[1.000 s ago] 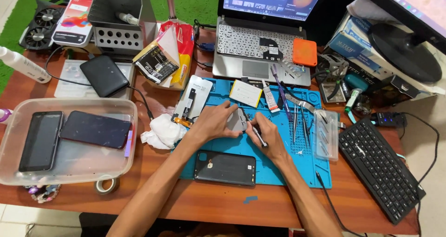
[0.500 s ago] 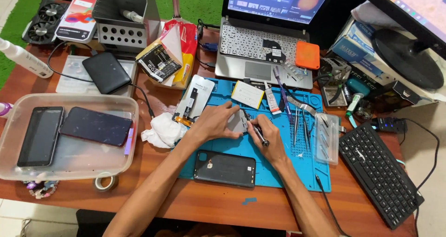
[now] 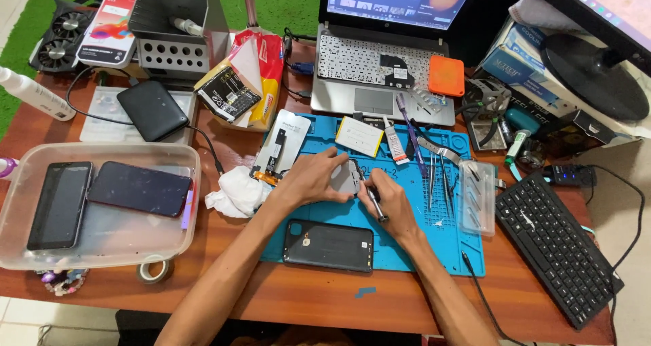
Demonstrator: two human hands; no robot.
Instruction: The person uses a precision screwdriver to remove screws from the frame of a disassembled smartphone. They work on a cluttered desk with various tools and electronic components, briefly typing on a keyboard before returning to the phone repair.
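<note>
Grey flat phone part (image 3: pixel 344 178) pinned on blue rubber repair mat (image 3: pixel 407 251) under clasping left hand (image 3: pixel 313 180), just left of right hand (image 3: pixel 388 207) gripping slim metal-tipped screwdriver (image 3: pixel 374 202), tip angled up-left toward part's right edge.

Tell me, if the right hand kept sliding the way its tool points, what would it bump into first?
The right hand aims its slim metal tool up-left, straight into the small grey phone part that the left hand steadies on the blue mat. That part comes first, though depth is hard to judge.
</note>
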